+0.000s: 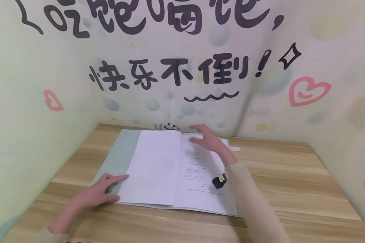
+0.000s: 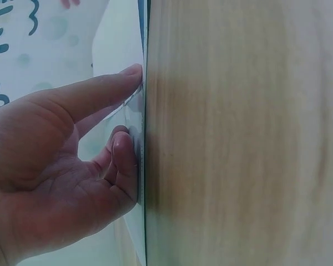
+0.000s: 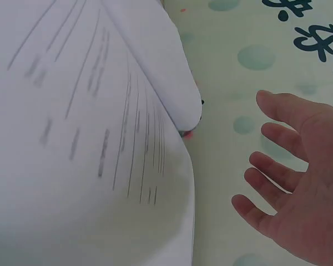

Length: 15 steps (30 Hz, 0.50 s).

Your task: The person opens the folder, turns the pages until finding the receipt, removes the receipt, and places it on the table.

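A pale blue-green folder (image 1: 121,145) lies spread on the wooden table, with a white document inside it opened flat. Its left page (image 1: 158,165) looks blank, while the right page (image 1: 200,197) carries printed lines. At the left page's lower outer edge, my left hand (image 1: 95,191) rests with index finger and thumb extended, touching the paper; the left wrist view shows the other fingers (image 2: 122,160) bent against the folder. Over the upper part of the right page hovers my right hand (image 1: 209,137). In the right wrist view, its fingers (image 3: 275,177) are spread, apart from the paper and holding nothing.
A pink tab (image 1: 235,149) sticks out past the folder's right edge. The wooden tabletop (image 1: 292,175) is bounded by decorated walls (image 1: 176,98) at the back and sides. A small black device (image 1: 219,181) sits at the right wrist.
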Available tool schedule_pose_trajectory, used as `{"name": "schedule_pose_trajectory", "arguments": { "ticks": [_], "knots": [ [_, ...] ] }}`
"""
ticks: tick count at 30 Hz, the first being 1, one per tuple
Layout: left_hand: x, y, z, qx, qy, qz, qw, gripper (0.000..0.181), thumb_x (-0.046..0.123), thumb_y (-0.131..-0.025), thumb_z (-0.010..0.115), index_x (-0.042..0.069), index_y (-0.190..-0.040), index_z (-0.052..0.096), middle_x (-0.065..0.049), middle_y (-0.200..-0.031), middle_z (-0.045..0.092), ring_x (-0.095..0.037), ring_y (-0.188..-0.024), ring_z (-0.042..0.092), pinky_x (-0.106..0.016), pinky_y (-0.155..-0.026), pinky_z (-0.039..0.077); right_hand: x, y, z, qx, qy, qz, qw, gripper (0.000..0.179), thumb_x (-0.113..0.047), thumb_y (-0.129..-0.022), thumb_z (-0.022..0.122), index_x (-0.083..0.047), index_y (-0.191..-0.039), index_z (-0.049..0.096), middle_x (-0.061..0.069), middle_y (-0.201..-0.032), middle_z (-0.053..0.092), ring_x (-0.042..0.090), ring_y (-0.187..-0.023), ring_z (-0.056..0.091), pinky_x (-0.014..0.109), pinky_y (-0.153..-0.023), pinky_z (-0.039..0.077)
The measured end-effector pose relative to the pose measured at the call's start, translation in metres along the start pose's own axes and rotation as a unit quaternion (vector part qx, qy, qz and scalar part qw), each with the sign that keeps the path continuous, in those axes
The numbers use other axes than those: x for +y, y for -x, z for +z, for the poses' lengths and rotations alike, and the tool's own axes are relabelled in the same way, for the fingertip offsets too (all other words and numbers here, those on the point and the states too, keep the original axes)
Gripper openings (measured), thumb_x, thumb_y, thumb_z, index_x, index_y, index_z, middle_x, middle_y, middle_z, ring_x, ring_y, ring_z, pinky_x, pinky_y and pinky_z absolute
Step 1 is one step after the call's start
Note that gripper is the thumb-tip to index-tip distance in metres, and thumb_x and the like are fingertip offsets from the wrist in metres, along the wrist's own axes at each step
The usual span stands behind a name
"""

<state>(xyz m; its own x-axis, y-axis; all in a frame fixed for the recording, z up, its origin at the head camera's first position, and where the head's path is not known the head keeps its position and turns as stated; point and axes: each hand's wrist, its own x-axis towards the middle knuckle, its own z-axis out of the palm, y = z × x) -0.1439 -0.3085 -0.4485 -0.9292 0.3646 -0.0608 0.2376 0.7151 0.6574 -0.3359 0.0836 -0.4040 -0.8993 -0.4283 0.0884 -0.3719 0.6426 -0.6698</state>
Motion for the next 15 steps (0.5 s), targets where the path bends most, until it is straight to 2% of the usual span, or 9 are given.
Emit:
{"name": "schedule_pose_trajectory", "arguments": {
  "ticks": [7, 11, 15],
  "knots": [
    [-0.004, -0.001, 0.001, 0.0, 0.003, 0.002, 1.0, 0.066, 0.021, -0.083, 0.077, 0.008, -0.142, 0.051, -0.008, -0.098, 0.038, -0.005, -0.08, 0.033, -0.02, -0.067, 0.032, 0.037, 0.026, -0.023, 0.025, -0.041, 0.026, 0.9985, 0.055, -0.024, -0.096, 0.065, -0.012, -0.146, 0.046, 0.012, -0.15, 0.045, 0.036, -0.14, 0.041, 0.054, -0.113, 0.037],
    [-0.004, -0.001, 0.001, 0.0, 0.005, 0.002, 1.0, 0.066, 0.022, -0.082, 0.078, 0.008, -0.142, 0.052, -0.008, -0.098, 0.039, -0.005, -0.08, 0.033, -0.02, -0.067, 0.032, 0.06, 0.036, -0.033, 0.047, -0.065, 0.024, 0.9965, 0.054, -0.017, -0.097, 0.063, -0.006, -0.146, 0.044, 0.02, -0.149, 0.044, 0.042, -0.137, 0.042, 0.057, -0.112, 0.036],
    [-0.004, -0.002, 0.0, 0.0, 0.006, -0.012, 0.9999, 0.066, 0.023, -0.082, 0.078, 0.01, -0.141, 0.052, -0.008, -0.099, 0.039, -0.005, -0.08, 0.034, -0.02, -0.068, 0.033, 0.08, 0.048, -0.04, 0.063, -0.074, 0.017, 0.9951, 0.055, -0.014, -0.096, 0.063, -0.002, -0.146, 0.042, 0.027, -0.146, 0.045, 0.047, -0.133, 0.044, 0.059, -0.11, 0.037]
  ]
}}
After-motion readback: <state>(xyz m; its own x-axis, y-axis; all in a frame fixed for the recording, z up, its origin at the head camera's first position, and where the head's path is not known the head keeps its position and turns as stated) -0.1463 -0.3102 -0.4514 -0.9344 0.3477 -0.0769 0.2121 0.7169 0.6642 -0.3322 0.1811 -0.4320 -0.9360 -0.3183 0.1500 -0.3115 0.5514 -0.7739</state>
